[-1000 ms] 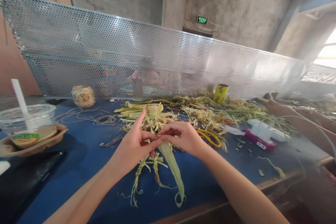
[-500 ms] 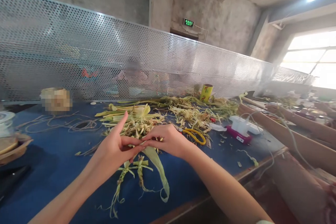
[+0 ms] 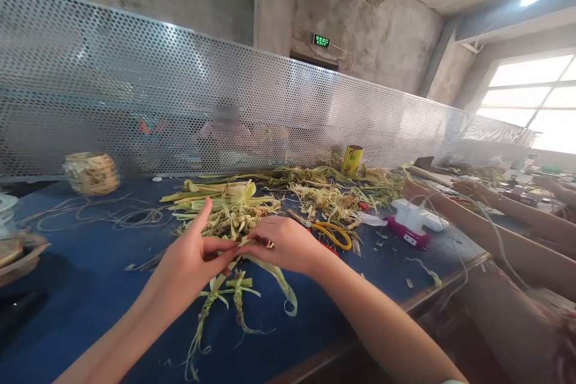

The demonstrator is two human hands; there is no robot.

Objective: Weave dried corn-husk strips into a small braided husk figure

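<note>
My left hand [image 3: 191,252] and my right hand [image 3: 283,243] meet over the blue table, each pinching the near end of a pale green leaf strip [image 3: 281,279]. The left thumb points up while its other fingers press on the strip. From under my right hand the strip hangs toward the right and curls at its tip. Just below my hands lie two small braided plant pieces [image 3: 204,309] with loose strands. A heap of cut stalks and husks [image 3: 234,210] spreads behind my hands. Yellow-handled scissors [image 3: 335,234] lie right of my right hand.
A perforated metal screen [image 3: 270,114] stands behind the table [image 3: 108,252]. A wrapped jar [image 3: 91,174] and string lie left, a yellow can [image 3: 351,160] at the back. At right are a purple power strip [image 3: 410,234] and another person's arms [image 3: 477,234].
Both hands have moved slightly left with the strip, and its hanging end has risen and curled more. Red handles beside the scissors now show more.
</note>
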